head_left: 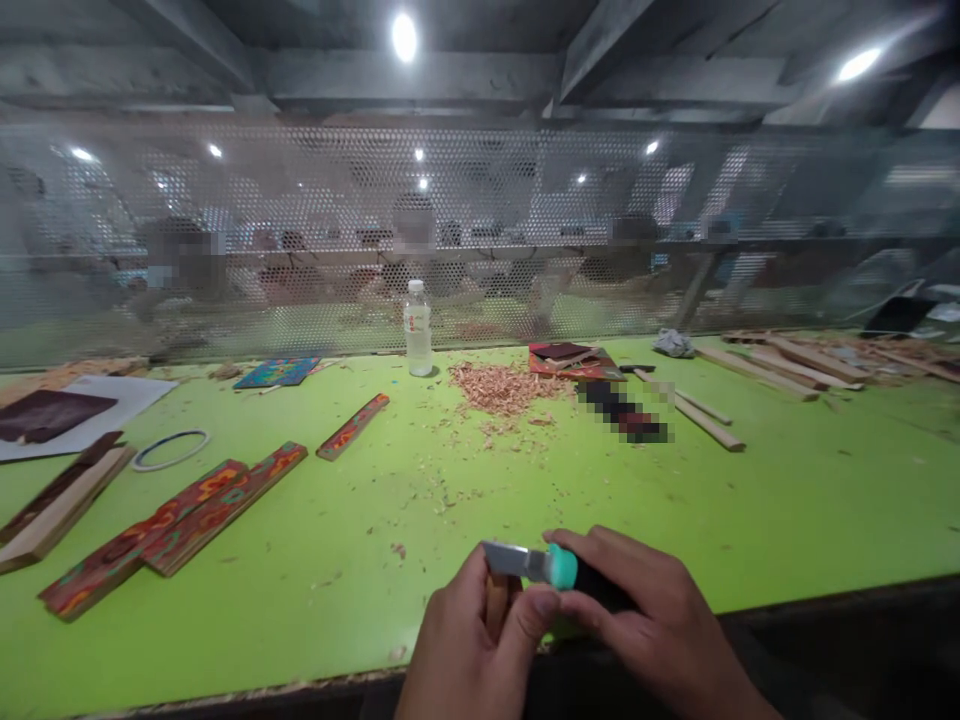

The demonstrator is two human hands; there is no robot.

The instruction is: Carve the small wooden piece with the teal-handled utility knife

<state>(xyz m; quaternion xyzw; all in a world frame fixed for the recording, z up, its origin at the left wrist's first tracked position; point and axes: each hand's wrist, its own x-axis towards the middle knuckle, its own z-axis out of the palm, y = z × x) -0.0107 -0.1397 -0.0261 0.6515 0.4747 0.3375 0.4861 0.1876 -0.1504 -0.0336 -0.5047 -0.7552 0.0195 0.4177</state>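
Note:
Near the table's front edge, my right hand (pixel 664 610) is closed round the black handle of a utility knife (pixel 562 568) with a teal collar. Its broad grey blade points left, across the top of my left hand (pixel 469 645). The fingers of my left hand are wrapped round a small piece of wood (pixel 496 604), mostly hidden by the fingers and thumb. The blade lies just over this piece; whether it touches the wood I cannot tell. My left thumb is close to the knife's collar and the right fingers.
On the green table (pixel 337 560) lie a pile of wood shavings (pixel 499 388), painted wooden strips (pixel 225 505), a white ring (pixel 171 450), and wooden sticks (pixel 757 372). A water bottle (pixel 418 335) stands before a perforated screen (pixel 337 220), with people behind it.

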